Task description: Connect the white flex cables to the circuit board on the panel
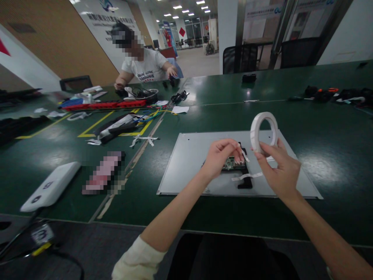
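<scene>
My right hand (281, 171) grips a roll of white tape (255, 134) between thumb and fingers, held upright above the board. My left hand (223, 153) is closed in a pinch, with a short torn strip of white tape (244, 153) at its fingertips. Below and partly behind the left hand, a green circuit board (231, 164) sits on a black bracket-like part (247, 182). Another tape strip (243, 177) lies across that black part. All of this rests on a white board (177, 171). The left fingers hide some of the circuit board.
On the green table (204, 112), left of the board, lie a pixelated pink phone-like item (103, 173) and a white power bank (52, 186) with a cable. Farther back are tape scraps (145, 139), red strips (110, 104) and cables. A person (145, 64) sits across the table.
</scene>
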`<state>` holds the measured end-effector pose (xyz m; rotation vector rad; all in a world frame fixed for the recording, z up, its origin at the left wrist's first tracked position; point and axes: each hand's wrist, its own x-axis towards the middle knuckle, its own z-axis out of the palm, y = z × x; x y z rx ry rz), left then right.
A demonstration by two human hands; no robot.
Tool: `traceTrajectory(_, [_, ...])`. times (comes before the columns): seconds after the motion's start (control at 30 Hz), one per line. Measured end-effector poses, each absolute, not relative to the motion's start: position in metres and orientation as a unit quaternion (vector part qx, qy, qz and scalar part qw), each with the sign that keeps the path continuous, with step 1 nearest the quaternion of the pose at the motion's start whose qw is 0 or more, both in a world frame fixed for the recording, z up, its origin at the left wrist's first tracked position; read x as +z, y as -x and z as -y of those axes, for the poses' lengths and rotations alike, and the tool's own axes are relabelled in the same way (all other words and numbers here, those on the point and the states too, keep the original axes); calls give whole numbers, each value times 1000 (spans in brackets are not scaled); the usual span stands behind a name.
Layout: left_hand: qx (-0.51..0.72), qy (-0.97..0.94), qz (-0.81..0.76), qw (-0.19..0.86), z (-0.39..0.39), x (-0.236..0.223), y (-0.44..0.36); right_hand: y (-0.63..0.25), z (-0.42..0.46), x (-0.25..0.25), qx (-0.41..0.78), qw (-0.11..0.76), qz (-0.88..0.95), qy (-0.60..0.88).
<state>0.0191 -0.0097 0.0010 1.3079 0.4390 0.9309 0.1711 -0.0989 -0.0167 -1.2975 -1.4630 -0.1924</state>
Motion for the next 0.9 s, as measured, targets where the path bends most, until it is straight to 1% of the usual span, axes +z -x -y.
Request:
traceTrajectory(0.1, [553, -447, -223, 666, -18, 10, 1, -182, 97, -13, -51, 599, 510, 615])
traceTrajectory(0.17, [600, -361, -241, 672, -39, 13, 18, -190, 94, -13, -23, 595, 477, 647])
traceTrajectory(0.23, [617, -286, -256, 687, -57, 13, 33, -196, 91, -15, -14, 557, 495, 667])
traceTrajectory(0.37, [615, -214, -269, 710, -74, 6, 48, -203, 86, -28, -62, 430, 572, 696])
traceTrajectory(0.47, [593, -219, -279, 723, -73, 4, 47, -210, 82, -37, -76, 355, 607, 707])
traceTrajectory(0.6, [564, -311, -302, 703, -65, 4, 42, -226, 60, -35, -77, 262, 651, 708])
traceTrajectory(0.67, [539, -369, -314, 689, -61, 4, 38, -236, 37, -28, -56, 213, 676, 704])
traceTrajectory(0.77, [478, -425, -335, 692, -55, 4, 34, -248, -7, -19, 9, 148, 677, 720])
traceTrajectory(0.9, [449, -444, -334, 700, -47, 5, 28, -248, -64, -22, 36, 143, 663, 734])
